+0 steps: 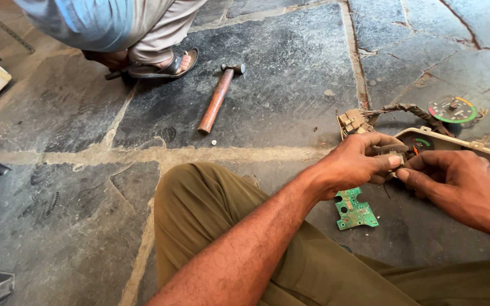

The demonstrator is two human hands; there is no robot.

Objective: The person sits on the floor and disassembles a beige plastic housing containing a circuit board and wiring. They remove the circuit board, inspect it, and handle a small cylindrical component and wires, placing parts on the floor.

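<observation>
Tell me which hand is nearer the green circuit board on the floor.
Left. The left hand is just above the green circuit board, pinching a small part; the right hand is farther off to the board's right.

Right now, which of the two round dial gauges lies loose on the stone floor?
The round dial gauge with the green and red rim, lying alone at far right. The other green-marked dial sits inside the beige housing by the hands.
</observation>
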